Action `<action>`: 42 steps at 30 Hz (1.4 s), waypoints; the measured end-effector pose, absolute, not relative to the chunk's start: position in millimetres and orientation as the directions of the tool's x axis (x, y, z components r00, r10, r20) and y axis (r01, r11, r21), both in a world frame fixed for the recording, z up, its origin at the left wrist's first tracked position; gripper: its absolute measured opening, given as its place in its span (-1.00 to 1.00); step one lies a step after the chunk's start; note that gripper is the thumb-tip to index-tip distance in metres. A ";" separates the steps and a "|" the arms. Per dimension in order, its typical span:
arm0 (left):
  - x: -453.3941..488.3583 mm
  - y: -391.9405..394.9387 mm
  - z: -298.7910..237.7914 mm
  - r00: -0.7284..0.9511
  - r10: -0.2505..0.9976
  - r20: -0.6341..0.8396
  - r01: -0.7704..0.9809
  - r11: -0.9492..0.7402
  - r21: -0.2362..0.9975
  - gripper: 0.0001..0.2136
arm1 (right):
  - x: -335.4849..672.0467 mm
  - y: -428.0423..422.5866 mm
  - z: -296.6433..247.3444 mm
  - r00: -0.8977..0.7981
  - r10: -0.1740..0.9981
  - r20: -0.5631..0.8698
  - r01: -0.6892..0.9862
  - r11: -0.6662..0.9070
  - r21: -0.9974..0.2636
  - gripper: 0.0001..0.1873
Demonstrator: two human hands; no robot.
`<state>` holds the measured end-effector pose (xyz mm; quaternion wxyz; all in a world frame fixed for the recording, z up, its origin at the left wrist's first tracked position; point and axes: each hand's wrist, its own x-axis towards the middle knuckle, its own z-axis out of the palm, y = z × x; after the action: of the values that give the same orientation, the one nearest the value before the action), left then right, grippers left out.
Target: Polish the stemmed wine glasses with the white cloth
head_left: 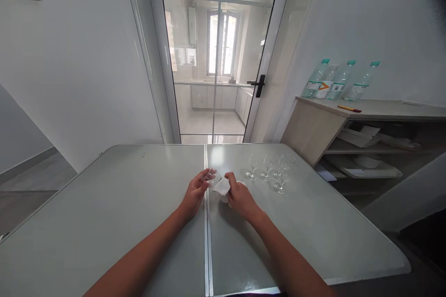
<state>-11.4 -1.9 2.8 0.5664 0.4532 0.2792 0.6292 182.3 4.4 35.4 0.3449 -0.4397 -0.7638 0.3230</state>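
My left hand [198,191] is closed around a clear stemmed glass [210,176], held near the middle seam of the grey table [104,213]. Pressed against the glass is a white cloth [222,187], pinched in my right hand [239,197]. Both hands meet just above the tabletop. To the right of them, several more clear stemmed glasses [270,171] stand upright in a cluster on the table.
A glass door [219,55] with a black handle stands behind the table and shows a kitchen beyond. At the right, a wooden shelf unit [369,116] carries three water bottles [337,81], a pen and papers. White walls stand at both sides.
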 end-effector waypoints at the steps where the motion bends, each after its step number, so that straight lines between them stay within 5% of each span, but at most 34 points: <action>1: -11.6 -2.5 3.8 0.084 0.963 0.255 -0.478 -0.186 0.858 -0.45 | 182.0 3.4 36.9 -0.365 0.909 0.203 0.349 0.335 -0.875 -0.76; 4: -12.6 -4.0 4.8 0.167 0.949 0.268 -0.534 -0.142 0.834 -0.40 | 179.5 -2.7 40.3 -0.496 0.868 -0.001 0.038 0.020 -0.999 -0.61; 6: -13.3 -4.0 4.1 0.178 0.946 0.269 -0.564 -0.126 0.816 -0.39 | 177.7 -6.4 40.8 -0.591 0.806 -0.037 0.004 -0.043 -0.999 -0.59; 8: -14.1 -3.0 3.0 0.154 0.953 0.262 -0.573 -0.130 0.809 -0.42 | 176.5 -7.6 40.0 -0.571 0.820 0.037 0.117 0.126 -0.985 -0.68; 11: -14.8 -0.8 2.0 0.085 0.967 0.239 -0.547 -0.155 0.823 -0.49 | 176.3 -4.5 37.9 -0.483 0.851 0.205 0.418 0.429 -0.801 -0.85; 14: -14.3 0.0 2.0 0.037 0.971 0.236 -0.530 -0.181 0.829 -0.50 | 178.2 0.3 37.8 -0.436 0.858 0.271 0.462 0.473 -0.750 -0.91; 16: -13.5 -0.9 2.0 0.064 0.967 0.248 -0.535 -0.177 0.826 -0.47 | 179.9 1.5 39.5 -0.375 0.896 0.237 0.307 0.361 -0.880 -0.92; 18: -12.6 -2.5 1.9 0.140 0.957 0.252 -0.541 -0.139 0.829 -0.42 | 181.4 0.3 41.6 -0.390 0.915 0.102 0.106 0.155 -0.982 -0.71; 20: -12.1 -3.7 1.4 0.206 0.946 0.251 -0.546 -0.102 0.831 -0.39 | 181.9 -2.5 43.2 -0.517 0.855 -0.036 -0.004 -0.044 -0.999 -0.58; 22: -12.4 -3.8 0.9 0.205 0.944 0.258 -0.552 -0.106 0.827 -0.38 | 181.0 -5.6 43.5 -0.587 0.808 -0.051 -0.001 -0.064 -0.998 -0.57; 28: -16.8 2.1 -1.4 -0.005 0.975 0.221 -0.539 -0.189 0.821 -0.47 | 173.9 -6.0 38.0 -0.391 0.884 0.256 0.333 0.395 -0.856 -0.85; 33: -17.9 5.7 -3.5 -0.095 0.976 0.195 -0.577 -0.214 0.788 -0.46 | 173.0 4.2 27.7 -0.003 0.972 0.237 0.028 0.237 -0.971 -0.85; 36: -16.9 5.6 -3.7 -0.138 0.967 0.214 -0.586 -0.254 0.769 -0.43 | 169.6 10.6 16.4 -0.024 0.995 0.102 -0.106 0.099 -0.989 -0.75; 42: -10.8 -1.2 -1.5 -0.071 0.956 0.283 -0.512 -0.279 0.813 -0.39 | 170.6 17.6 -5.5 0.023 0.999 0.047 0.049 0.046 -0.998 -0.74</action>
<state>-10.8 -1.2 -1.5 0.5383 0.4178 0.2661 0.6818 170.6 17.6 -5.5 0.5051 -0.5062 -0.5174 0.4700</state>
